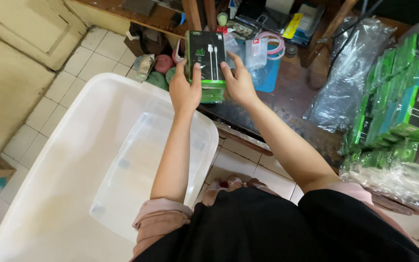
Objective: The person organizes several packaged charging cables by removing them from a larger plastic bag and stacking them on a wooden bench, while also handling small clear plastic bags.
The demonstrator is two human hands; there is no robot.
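Black-and-green cable box (206, 58), upright, face up, atop a stack of green boxes (213, 93).

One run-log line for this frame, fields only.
left hand: grips black-and-green cable box | right hand: grips same box | box: upright above table edge | below: empty white plastic tub | right: stacked green boxes

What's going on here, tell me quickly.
A person holds a black-and-green cable box upright in both hands, left hand and right hand gripping its lower sides, above a dark wooden table. Below the left arm stands a large white plastic tub, with only a clear lid or tray showing inside. Stacks of similar green boxes and clear plastic bags lie on the table at the right.
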